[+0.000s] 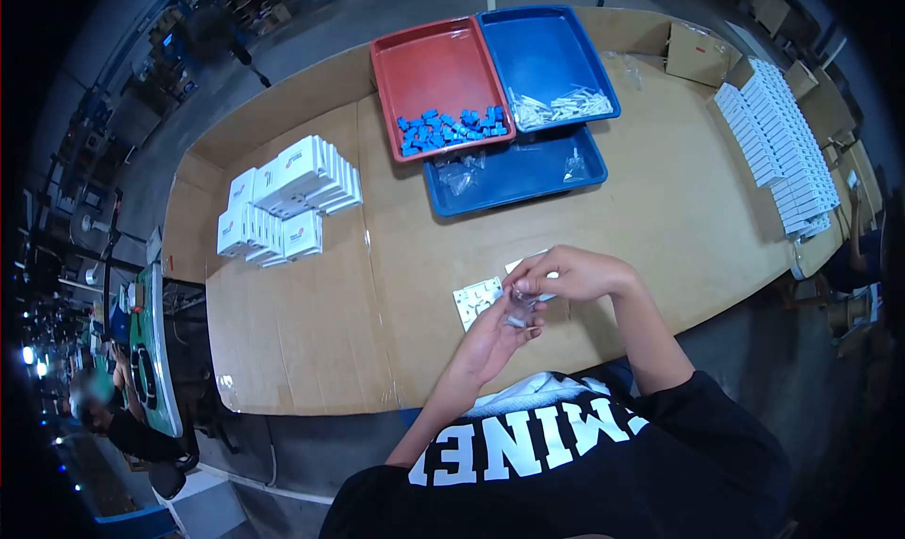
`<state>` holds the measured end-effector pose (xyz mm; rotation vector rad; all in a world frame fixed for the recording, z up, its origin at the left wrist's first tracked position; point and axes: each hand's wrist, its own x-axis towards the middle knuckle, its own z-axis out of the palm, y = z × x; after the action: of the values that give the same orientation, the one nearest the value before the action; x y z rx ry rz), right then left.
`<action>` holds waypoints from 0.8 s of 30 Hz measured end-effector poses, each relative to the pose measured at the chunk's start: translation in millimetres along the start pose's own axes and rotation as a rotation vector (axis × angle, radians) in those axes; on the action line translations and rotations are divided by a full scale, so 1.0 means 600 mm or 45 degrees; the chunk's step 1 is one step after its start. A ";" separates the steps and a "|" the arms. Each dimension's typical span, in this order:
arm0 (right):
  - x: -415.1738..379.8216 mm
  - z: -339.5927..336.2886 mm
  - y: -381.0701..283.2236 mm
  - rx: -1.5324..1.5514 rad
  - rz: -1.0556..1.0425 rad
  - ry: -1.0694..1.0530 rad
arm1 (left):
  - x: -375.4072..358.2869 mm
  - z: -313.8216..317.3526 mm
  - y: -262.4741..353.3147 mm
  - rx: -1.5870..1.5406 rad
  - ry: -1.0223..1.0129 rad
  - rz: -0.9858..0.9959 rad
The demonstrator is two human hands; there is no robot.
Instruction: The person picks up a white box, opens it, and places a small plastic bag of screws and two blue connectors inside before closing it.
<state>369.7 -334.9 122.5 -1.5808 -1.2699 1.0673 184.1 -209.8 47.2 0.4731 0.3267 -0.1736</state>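
A small clear plastic bag is between my two hands, close to the near edge of the table. My left hand is turned palm up, its fingers curled around the bag from below. From above, my right hand pinches the bag's upper part with thumb and fingers. Something pale seems to lie inside the bag, too small to make out. Just beyond my left hand a white plate with dark marks and cut-outs lies flat on the cardboard. Another white piece is partly hidden behind my right hand.
A red tray holds blue plastic parts; a blue tray beside it holds thin white pieces. Under them, a lower blue tray contains clear bags. White boxes are stacked left, white pieces right. Another person sits far left.
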 end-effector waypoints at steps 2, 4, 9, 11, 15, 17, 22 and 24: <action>0.007 -0.044 0.033 -0.018 0.030 0.128 | -0.001 -0.006 0.002 -0.031 -0.005 -0.028; 0.022 -0.097 0.046 -0.114 0.156 0.387 | -0.007 -0.004 0.003 -0.085 0.020 -0.058; 0.095 -0.223 0.121 -0.320 0.057 0.987 | -0.015 0.002 0.002 -0.037 0.054 -0.019; 0.125 -0.253 0.135 -0.469 0.005 1.133 | -0.017 0.002 0.004 -0.016 0.073 -0.007; 0.182 -0.293 0.160 -0.729 0.184 1.186 | -0.019 -0.010 0.003 -0.049 0.017 -0.001; 0.204 -0.302 0.170 -0.984 0.157 1.227 | -0.027 -0.007 0.003 -0.048 0.018 0.011; 0.226 -0.322 0.173 -1.143 0.252 1.080 | -0.049 -0.006 0.006 -0.033 0.041 0.086; 0.228 -0.335 0.182 -1.139 0.275 1.019 | -0.054 -0.008 0.011 -0.072 0.060 0.119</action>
<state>609.6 -234.7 63.3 -2.4858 -1.0329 -0.1620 154.5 -198.8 57.4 0.4361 0.3538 -0.0621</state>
